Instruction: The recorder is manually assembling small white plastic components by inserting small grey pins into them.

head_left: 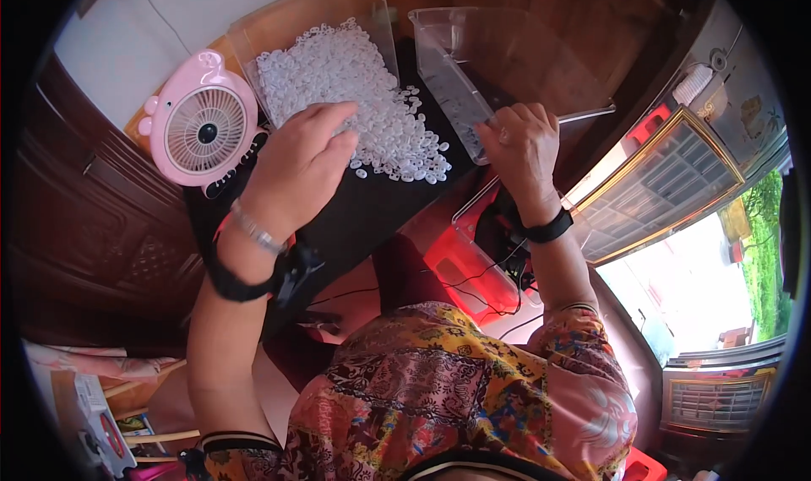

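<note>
Black tabletop [363, 215]: white pieces [405, 150]; pink fan [205, 132], apparently.

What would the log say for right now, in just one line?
left hand: over white pieces, grip unclear | right hand: at right clear bin, near edge | pink fan: left of pieces

Just past your left fingers [329, 116], the heap of small oval plastic pieces [325, 76] is milky white, part translucent. To their left, your animal-shaped fan [205, 130] is pastel pink around a pale grille, its hub black; farther left, the carved wooden panel [118, 228] is dark reddish brown. Beneath them, your desk [372, 215] shows plain black. Beside your right fingers [528, 118], the plastic bin [443, 71] is clear and colourless. Nearer you than both sets of fingers, your shirt [448, 363] mixes mustard yellow, pink, red and black in floral, patchwork-like patterns.
</note>
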A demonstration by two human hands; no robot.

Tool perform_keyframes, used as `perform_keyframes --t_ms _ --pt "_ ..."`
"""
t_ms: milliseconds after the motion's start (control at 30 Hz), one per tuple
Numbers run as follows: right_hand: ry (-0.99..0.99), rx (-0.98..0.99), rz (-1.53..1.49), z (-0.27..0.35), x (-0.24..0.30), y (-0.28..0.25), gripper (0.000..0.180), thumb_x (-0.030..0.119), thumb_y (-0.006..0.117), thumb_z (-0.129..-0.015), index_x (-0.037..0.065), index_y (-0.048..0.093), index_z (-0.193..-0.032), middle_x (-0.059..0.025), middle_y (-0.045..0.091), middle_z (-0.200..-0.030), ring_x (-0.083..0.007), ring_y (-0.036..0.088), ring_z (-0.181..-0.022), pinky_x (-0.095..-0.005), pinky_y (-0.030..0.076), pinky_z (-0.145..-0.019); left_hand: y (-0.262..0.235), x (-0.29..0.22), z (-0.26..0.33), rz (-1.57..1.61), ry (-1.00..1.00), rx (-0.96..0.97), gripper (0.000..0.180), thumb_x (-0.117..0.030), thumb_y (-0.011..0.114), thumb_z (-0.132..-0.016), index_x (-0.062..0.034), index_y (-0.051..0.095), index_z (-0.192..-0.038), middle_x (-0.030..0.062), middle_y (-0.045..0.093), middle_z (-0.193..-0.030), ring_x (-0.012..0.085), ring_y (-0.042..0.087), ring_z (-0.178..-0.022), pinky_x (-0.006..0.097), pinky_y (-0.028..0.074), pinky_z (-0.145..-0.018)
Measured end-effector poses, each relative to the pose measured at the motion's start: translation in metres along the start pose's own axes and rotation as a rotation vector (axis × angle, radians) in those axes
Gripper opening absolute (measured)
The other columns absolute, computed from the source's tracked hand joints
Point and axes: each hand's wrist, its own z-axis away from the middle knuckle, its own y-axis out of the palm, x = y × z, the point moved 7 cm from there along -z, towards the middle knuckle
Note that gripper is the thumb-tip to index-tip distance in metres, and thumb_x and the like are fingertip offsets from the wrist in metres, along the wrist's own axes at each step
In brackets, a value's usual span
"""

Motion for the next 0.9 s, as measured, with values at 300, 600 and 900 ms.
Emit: perform_keyframes --t_ms 300,600,900 --pt "0.067 0.042 -0.065 -0.018 -0.048 0.0 0.018 0.022 0.072 -0.069 0.011 0.058 -0.068 -0.0029 0.056 -0.074 -0.0236 0.054 -0.081 -0.0387 0.04 -0.075 0.253 0.123 -0.167 -0.772 0.238 0.707 0.027 -0.019 0.054 -0.082 -0.0065 0.073 -0.097 0.0197 0.067 -0.104 0.0353 0.064 -0.101 0.044 0.05 -0.087" --pt "0.109 0.113 -0.059 -0.035 -0.08 0.029 0.018 0.021 0.074 -0.07 0.01 0.059 -0.07 -0.003 0.055 -0.075 -0.0244 0.053 -0.081 -0.0391 0.039 -0.076 0.311 0.165 -0.252 -0.455 -0.187 0.465 0.055 -0.039 0.046 -0.088 -0.0146 0.047 -0.137 0.0166 0.042 -0.142 0.04 0.038 -0.129 0.049 0.033 -0.107" --pt "0.061 0.119 -0.046 -0.035 -0.079 0.075 0.016 0.018 0.073 -0.069 0.012 0.058 -0.07 -0.0021 0.054 -0.076 -0.023 0.052 -0.082 -0.0385 0.039 -0.077 0.339 0.221 -0.267 -0.532 -0.254 0.664 0.075 -0.048 0.042 -0.091 -0.0014 0.025 -0.147 0.0153 0.027 -0.153 0.0314 0.023 -0.142 0.051 0.019 -0.114"
